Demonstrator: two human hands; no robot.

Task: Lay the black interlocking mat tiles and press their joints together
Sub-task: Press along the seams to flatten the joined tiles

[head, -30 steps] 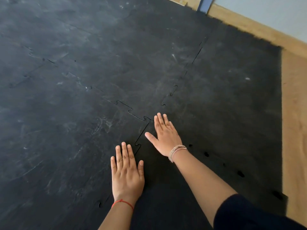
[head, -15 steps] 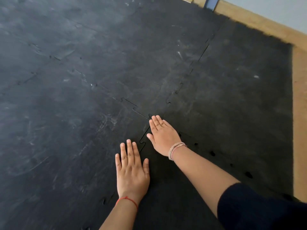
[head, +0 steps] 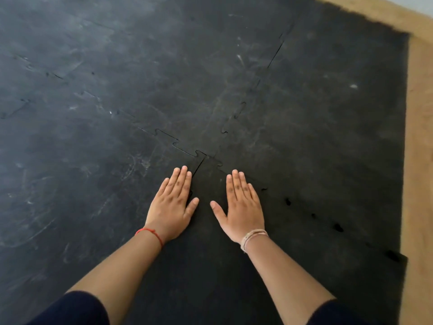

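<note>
Black interlocking mat tiles cover the floor, scuffed grey on the left. The near tile (head: 210, 266) is darker and lies under both my arms. My left hand (head: 172, 205) lies flat, palm down, over the jigsaw joint on that tile's left edge. My right hand (head: 241, 207) lies flat on the same tile, fingers apart, just short of the joint (head: 288, 201) that runs off to the right. Four tiles meet at a corner (head: 203, 157) just beyond my fingertips, where a thin gap shows. Neither hand holds anything.
Bare wooden floor (head: 419, 160) runs along the right side of the mats and across the far right corner. Small open notches (head: 337, 227) show along the joint to the right of my right hand. Another joint (head: 236, 116) runs away toward the far wall.
My left hand has slid forward along the joint to lie level with my right hand. My right hand has turned straight and shifted right, away from the corner. The view has moved closer.
</note>
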